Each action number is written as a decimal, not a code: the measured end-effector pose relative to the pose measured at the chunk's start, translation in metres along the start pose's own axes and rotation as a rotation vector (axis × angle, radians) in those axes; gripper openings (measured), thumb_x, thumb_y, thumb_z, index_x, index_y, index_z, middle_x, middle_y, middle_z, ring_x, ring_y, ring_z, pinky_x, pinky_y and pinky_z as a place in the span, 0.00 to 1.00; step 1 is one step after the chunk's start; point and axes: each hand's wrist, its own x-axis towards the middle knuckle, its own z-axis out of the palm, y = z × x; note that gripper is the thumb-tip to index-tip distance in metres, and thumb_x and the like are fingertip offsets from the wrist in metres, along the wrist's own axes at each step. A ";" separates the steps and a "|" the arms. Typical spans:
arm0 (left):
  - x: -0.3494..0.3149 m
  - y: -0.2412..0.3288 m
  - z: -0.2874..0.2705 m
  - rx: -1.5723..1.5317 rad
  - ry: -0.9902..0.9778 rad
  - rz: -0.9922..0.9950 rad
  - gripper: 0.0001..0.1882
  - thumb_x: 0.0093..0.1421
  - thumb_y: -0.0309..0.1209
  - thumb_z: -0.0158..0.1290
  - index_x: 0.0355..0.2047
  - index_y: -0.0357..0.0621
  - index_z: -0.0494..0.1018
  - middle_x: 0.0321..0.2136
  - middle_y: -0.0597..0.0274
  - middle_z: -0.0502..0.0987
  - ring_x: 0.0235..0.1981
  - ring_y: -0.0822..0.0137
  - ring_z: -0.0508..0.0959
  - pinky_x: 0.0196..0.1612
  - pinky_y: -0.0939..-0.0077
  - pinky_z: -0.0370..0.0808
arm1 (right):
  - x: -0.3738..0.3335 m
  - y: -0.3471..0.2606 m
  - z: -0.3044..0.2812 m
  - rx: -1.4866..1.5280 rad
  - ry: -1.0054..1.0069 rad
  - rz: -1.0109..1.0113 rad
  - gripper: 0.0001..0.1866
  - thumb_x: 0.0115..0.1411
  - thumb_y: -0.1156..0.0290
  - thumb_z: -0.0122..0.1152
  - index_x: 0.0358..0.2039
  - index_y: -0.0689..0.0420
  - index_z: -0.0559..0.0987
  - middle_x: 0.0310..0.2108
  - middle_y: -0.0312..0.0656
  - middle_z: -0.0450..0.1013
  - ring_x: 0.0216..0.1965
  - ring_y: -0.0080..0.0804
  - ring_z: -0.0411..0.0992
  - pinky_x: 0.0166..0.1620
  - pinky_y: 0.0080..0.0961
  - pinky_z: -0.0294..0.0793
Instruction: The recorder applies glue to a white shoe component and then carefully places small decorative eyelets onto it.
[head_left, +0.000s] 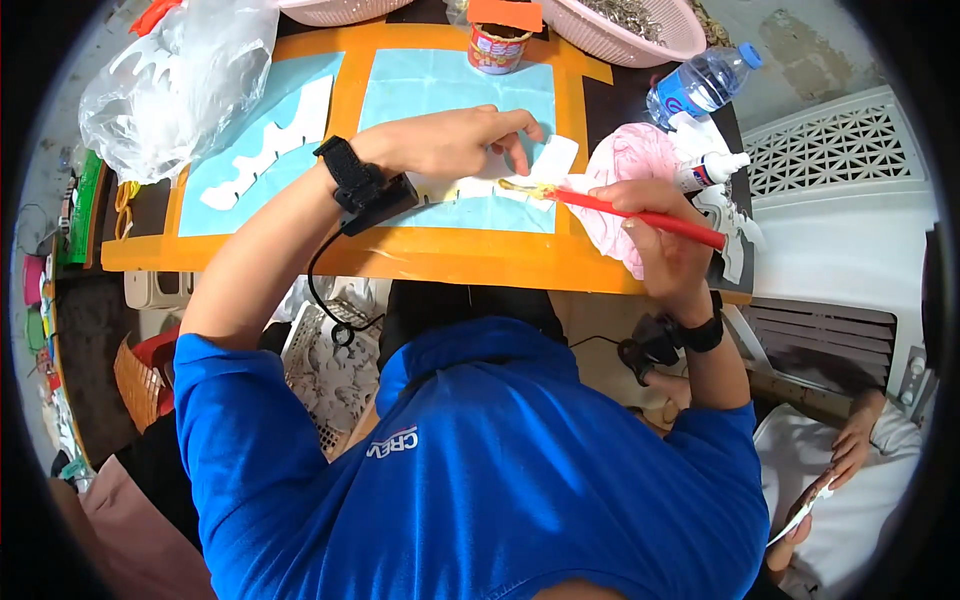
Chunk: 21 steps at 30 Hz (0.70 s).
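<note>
My right hand (665, 235) grips a red-handled brush (590, 202), its tip coated in something yellowish. The tip rests over a white cut-out strip (555, 160) with a notched edge, lying on a light blue sheet (460, 85). My left hand (450, 140) is spread above the same strip, fingers bent downward, with the fingertips at or near its surface. Part of the strip is hidden beneath that hand and wrist. A second white notched strip (270, 150) lies on the blue sheet to the left.
Orange tape edges the table (330, 256). At the back stand a small tub (497, 50) and pink baskets (650, 35). Pink yarn (625, 165), a white bottle (712, 170) and a water bottle (700, 85) sit right; a plastic bag (185, 85) lies left. Another person's hand (852, 440) shows lower right.
</note>
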 end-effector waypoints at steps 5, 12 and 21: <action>-0.001 0.004 0.000 0.073 0.015 -0.010 0.38 0.49 0.13 0.38 0.65 0.40 0.62 0.50 0.58 0.81 0.57 0.56 0.71 0.60 0.64 0.69 | 0.002 -0.008 -0.006 -0.032 -0.103 -0.068 0.08 0.60 0.84 0.58 0.41 0.66 0.79 0.40 0.50 0.81 0.42 0.42 0.81 0.49 0.33 0.79; -0.002 0.006 -0.001 0.080 0.023 -0.008 0.38 0.48 0.13 0.39 0.64 0.41 0.63 0.49 0.59 0.82 0.56 0.55 0.72 0.60 0.64 0.69 | -0.004 -0.004 -0.012 -0.049 -0.059 -0.102 0.07 0.61 0.81 0.61 0.40 0.65 0.79 0.41 0.51 0.82 0.43 0.43 0.82 0.48 0.34 0.80; 0.001 0.000 0.001 0.065 0.048 0.058 0.33 0.53 0.16 0.42 0.63 0.34 0.64 0.47 0.52 0.81 0.53 0.52 0.77 0.55 0.64 0.73 | -0.014 -0.014 -0.020 -0.271 -0.164 -0.198 0.10 0.56 0.80 0.65 0.40 0.61 0.79 0.40 0.51 0.81 0.42 0.46 0.82 0.45 0.35 0.80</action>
